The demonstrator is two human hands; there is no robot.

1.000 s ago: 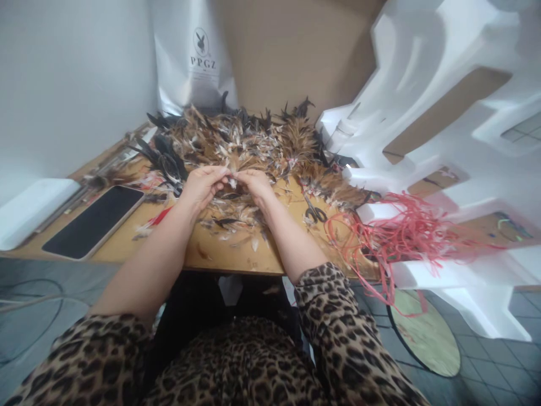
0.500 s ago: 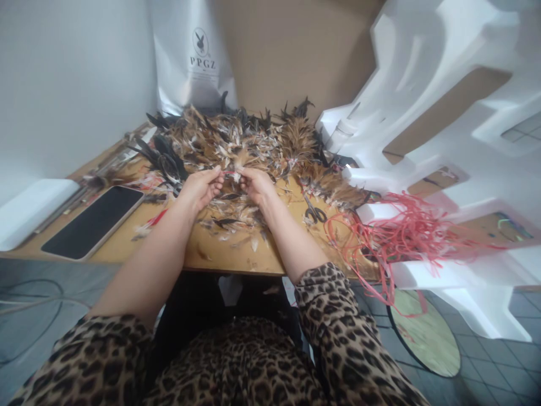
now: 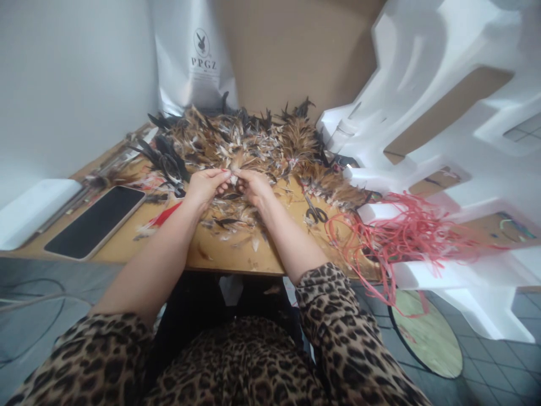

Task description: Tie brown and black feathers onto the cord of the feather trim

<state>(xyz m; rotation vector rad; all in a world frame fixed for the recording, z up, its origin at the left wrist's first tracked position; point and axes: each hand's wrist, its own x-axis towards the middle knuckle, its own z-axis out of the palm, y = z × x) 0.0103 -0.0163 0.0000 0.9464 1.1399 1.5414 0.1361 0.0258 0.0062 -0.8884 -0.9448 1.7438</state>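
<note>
My right hand [image 3: 254, 187] pinches the base of a small bunch of brown feathers [image 3: 239, 160] that points away from me. Close against it, my left hand [image 3: 206, 187] is closed in a pinch on a thin red ribbon [image 3: 225, 170], of which only a short bit shows at the fingertips. The two hands nearly touch over the table. Behind them spreads a large heap of brown and white feathers [image 3: 207, 138], and black feathers [image 3: 165, 160] lie to the left. Loose feathers [image 3: 228, 221] are scattered below my hands.
Black-handled scissors [image 3: 316, 214] lie right of my right forearm. A tangle of red ribbons [image 3: 416, 231] hangs over white foam pieces [image 3: 443, 277] at the right. A phone [image 3: 95, 221] lies at the left, a white bag [image 3: 192, 87] stands behind, and a round disc [image 3: 426, 335] is below the table.
My left hand has moved right, up to my right hand. The stretch of red ribbon between them has shortened. My right hand has barely shifted.
</note>
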